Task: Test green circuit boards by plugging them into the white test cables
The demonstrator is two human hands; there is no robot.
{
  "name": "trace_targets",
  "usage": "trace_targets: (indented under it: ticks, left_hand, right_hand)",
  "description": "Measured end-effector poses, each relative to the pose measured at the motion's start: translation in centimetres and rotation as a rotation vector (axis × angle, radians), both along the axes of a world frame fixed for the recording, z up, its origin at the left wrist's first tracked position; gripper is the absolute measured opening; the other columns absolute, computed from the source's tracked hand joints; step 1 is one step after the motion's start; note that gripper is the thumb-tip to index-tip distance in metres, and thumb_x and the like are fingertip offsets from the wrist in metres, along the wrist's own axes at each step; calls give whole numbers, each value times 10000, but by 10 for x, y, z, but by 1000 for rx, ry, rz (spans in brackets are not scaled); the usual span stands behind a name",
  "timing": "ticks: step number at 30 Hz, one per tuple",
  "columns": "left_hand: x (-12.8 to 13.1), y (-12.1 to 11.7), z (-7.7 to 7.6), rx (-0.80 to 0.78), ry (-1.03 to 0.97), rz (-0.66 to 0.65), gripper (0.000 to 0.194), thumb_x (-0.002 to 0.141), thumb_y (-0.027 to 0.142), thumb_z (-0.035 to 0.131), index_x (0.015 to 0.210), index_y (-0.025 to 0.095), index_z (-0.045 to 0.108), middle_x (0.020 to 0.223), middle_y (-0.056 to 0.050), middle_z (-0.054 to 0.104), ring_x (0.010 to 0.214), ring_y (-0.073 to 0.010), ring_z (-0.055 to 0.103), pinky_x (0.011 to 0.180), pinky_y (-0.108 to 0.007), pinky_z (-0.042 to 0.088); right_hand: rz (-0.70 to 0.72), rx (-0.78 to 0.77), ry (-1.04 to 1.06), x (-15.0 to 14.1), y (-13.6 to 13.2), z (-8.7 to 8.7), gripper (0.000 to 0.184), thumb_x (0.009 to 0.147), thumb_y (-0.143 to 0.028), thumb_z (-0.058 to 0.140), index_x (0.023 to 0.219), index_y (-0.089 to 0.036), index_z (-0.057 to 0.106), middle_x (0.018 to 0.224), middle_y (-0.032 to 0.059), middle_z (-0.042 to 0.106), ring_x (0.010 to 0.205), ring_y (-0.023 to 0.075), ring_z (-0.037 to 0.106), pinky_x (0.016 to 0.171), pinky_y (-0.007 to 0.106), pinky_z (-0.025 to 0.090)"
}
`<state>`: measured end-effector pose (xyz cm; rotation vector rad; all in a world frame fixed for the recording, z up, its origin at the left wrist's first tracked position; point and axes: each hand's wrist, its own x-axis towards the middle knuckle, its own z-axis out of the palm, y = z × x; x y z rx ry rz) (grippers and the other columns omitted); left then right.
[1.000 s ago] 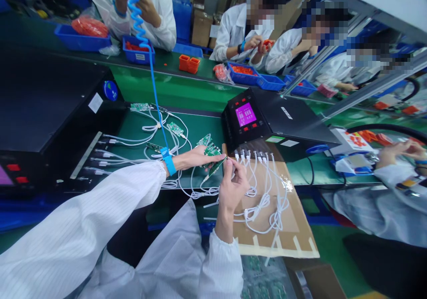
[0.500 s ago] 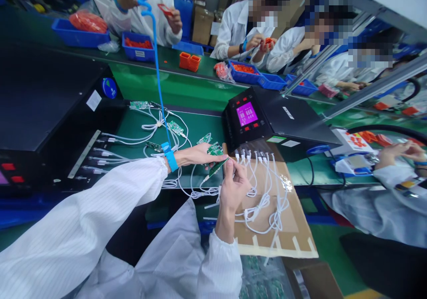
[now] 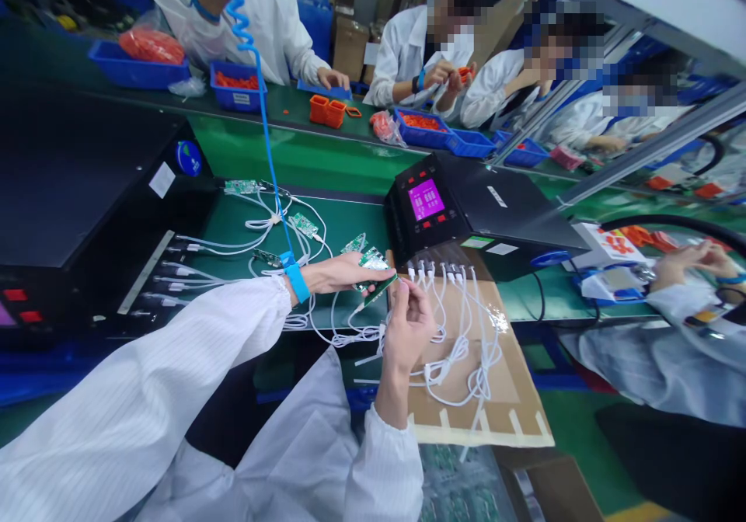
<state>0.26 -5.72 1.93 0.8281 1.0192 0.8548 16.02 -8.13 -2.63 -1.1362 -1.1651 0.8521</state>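
Note:
My left hand (image 3: 348, 273), with a blue strap (image 3: 295, 276) at its wrist, is closed on a green circuit board (image 3: 380, 287) over the front edge of the bench. A white cable plug meets the lower end of this board. My right hand (image 3: 409, 316) pinches at the board's upper right corner; whatever lies between its fingertips is too small to make out. Just behind my left hand are more circuit boards (image 3: 373, 259), partly covered by it. White cables (image 3: 350, 339) lie coiled below the hands.
Black test boxes stand left (image 3: 87, 196) and right (image 3: 466, 211), with white cables plugged in. A cardboard sheet (image 3: 513, 382) juts over the front edge. A blue coiled cord (image 3: 265, 130) hangs to my strap. Co-workers sit across the bench behind blue bins (image 3: 238, 96) of orange parts.
My hands stay in nearly the same place at the board. Across the bench, a co-worker's hand has come down to the table, and an orange frame now lies beside the orange holders.

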Motion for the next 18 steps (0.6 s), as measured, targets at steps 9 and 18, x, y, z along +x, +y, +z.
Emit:
trace_targets:
  ticks: [9,18]
  left_hand:
    - [0,-5,1,59,-31,-26,544,592,527,966,782,122,657,753,-16,630,658,-111,527,661,-305,389]
    - [2,-9,-1,121,94,5,596,646,640,900,745,143,586,679,-17,594,628,-123,543,625,-302,410]
  right_hand:
    - [11,55,-55,-7,-2,5,346,961,-508,625,1022,-171,677,1007,83,709,946,196,705,917,371,576]
    - [12,107,-111,-6,-1,5,309,985,-473,612,987,-171,675,979,67,693,936,184,676,923,352,551]
